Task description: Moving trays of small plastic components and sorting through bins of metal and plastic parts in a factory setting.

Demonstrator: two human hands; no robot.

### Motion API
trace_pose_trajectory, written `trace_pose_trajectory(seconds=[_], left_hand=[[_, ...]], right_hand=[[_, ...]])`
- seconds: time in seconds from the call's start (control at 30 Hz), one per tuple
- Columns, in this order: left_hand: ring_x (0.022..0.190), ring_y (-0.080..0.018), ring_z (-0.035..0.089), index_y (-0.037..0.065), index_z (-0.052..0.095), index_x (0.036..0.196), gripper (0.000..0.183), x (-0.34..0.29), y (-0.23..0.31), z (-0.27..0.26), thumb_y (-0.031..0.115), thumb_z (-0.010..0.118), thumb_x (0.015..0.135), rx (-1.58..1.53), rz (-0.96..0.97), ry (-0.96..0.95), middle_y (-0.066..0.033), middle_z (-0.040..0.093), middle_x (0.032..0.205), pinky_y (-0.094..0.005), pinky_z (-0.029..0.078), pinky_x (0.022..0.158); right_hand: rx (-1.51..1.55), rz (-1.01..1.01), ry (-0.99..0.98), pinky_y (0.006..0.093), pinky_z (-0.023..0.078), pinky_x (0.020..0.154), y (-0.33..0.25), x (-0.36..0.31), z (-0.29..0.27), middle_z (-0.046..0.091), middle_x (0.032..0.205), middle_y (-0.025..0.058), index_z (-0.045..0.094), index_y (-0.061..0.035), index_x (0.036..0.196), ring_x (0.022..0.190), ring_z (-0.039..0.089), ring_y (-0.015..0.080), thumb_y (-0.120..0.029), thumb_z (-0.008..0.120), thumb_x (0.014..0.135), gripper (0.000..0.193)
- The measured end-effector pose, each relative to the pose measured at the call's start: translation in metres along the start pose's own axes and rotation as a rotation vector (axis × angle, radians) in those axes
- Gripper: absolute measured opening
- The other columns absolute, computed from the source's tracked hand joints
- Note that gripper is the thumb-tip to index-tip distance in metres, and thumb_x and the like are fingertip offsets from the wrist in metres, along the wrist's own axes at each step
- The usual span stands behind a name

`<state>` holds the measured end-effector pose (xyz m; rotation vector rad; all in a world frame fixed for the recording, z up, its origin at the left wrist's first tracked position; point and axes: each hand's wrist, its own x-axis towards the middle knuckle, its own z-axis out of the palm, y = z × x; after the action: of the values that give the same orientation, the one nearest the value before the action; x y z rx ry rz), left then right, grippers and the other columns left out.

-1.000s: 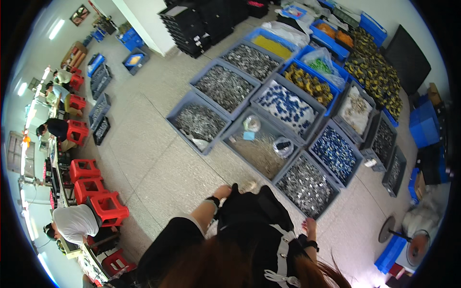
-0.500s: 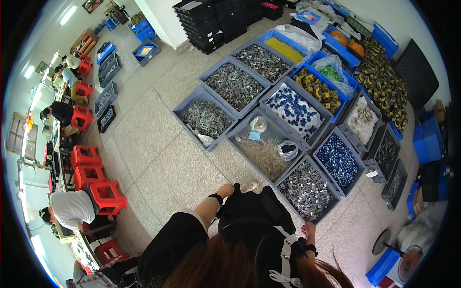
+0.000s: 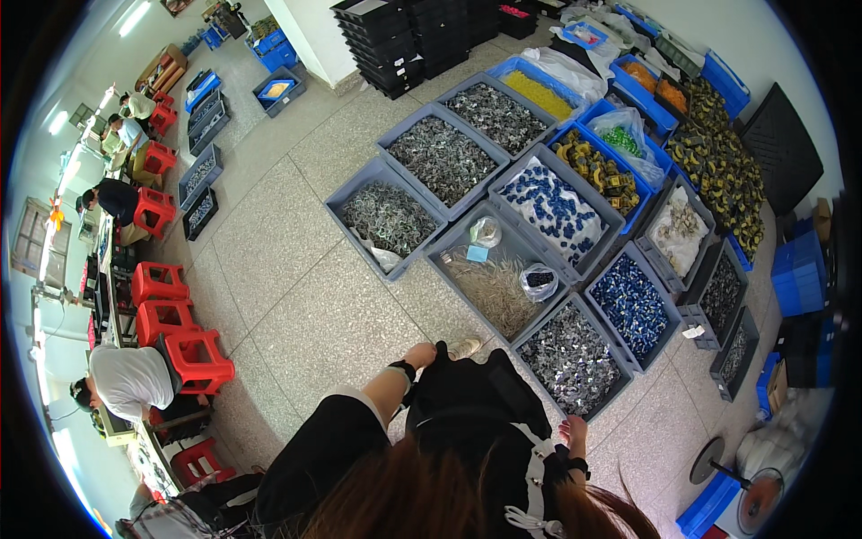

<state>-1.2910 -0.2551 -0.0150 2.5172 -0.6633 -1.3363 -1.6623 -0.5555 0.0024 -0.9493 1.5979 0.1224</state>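
Note:
My left hand [image 3: 419, 356] is at the upper left edge of the black apron [image 3: 476, 395] on my front, touching it or just beside it. Its fingertips are hidden against the dark cloth. My right hand [image 3: 573, 431] hangs by the near corner of a grey crate [image 3: 597, 407], fingers loosely bent and a little apart, with no object visible in them. Small silvery metal parts [image 3: 570, 359] fill that crate. Beyond it, another grey crate [image 3: 440, 265] holds thin pale strips [image 3: 494, 292] and two clear plastic bags, one with dark pieces [image 3: 539, 280].
More crates hold metal parts [image 3: 440, 157], blue parts [image 3: 633, 310] and yellow-black parts [image 3: 593, 166]. Black trays [image 3: 377, 45] are stacked at the back. On the left, people sit at a long workbench beside red stools [image 3: 197, 359]. A fan [image 3: 759, 499] stands at lower right.
The view has shifted slightly, and a bit more of my light shoe shows past the apron. Both hands keep nearly the same places. The seated person in white at left leans slightly differently.

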Motion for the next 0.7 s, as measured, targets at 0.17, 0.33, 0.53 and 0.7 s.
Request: trace_pose_trajectory(seconds=[0.17, 0.33, 0.53, 0.7], left_hand=[[0.085, -0.0350, 0.053, 0.003, 0.058, 0.083, 0.030, -0.002, 0.003, -0.002, 0.022, 0.038, 0.074, -0.006, -0.009, -0.008, -0.0189, 0.057, 0.088, -0.0405, 0.041, 0.074], [0.087, -0.0342, 0.053, 0.005, 0.059, 0.087, 0.030, -0.001, 0.004, -0.001, 0.023, 0.037, 0.075, -0.014, -0.019, -0.015, -0.0183, 0.057, 0.090, -0.0398, 0.041, 0.076], [0.086, -0.0347, 0.052, 0.005, 0.059, 0.086, 0.030, 0.000, 0.005, -0.002, 0.023, 0.039, 0.074, 0.013, -0.003, -0.018, -0.0183, 0.057, 0.090, -0.0398, 0.041, 0.075], [0.088, -0.0341, 0.053, 0.001, 0.059, 0.086, 0.030, -0.008, -0.016, 0.009, 0.021, 0.040, 0.075, -0.002, -0.027, 0.006, -0.0194, 0.057, 0.091, -0.0394, 0.042, 0.076]], right_hand=[[0.015, -0.017, 0.007, 0.0269, 0.042, 0.041, 0.005, 0.003, -0.001, 0.054, 0.067, 0.0063, 0.052, -0.0062, 0.084, 0.050, 0.054, 0.0164, -0.019, 0.048, 0.069, 0.020], [0.033, -0.008, 0.000, 0.0271, 0.042, 0.041, 0.012, 0.009, -0.005, 0.054, 0.067, 0.0063, 0.052, -0.0067, 0.085, 0.050, 0.054, 0.0164, -0.020, 0.049, 0.070, 0.020], [0.035, -0.012, 0.002, 0.0272, 0.042, 0.041, 0.012, 0.010, -0.005, 0.054, 0.067, 0.0061, 0.052, -0.0066, 0.086, 0.050, 0.054, 0.0168, -0.020, 0.049, 0.070, 0.021], [-0.021, -0.018, -0.011, 0.0271, 0.041, 0.040, 0.010, 0.012, -0.006, 0.054, 0.066, 0.0058, 0.053, -0.0075, 0.084, 0.050, 0.055, 0.0165, -0.020, 0.049, 0.070, 0.019]])
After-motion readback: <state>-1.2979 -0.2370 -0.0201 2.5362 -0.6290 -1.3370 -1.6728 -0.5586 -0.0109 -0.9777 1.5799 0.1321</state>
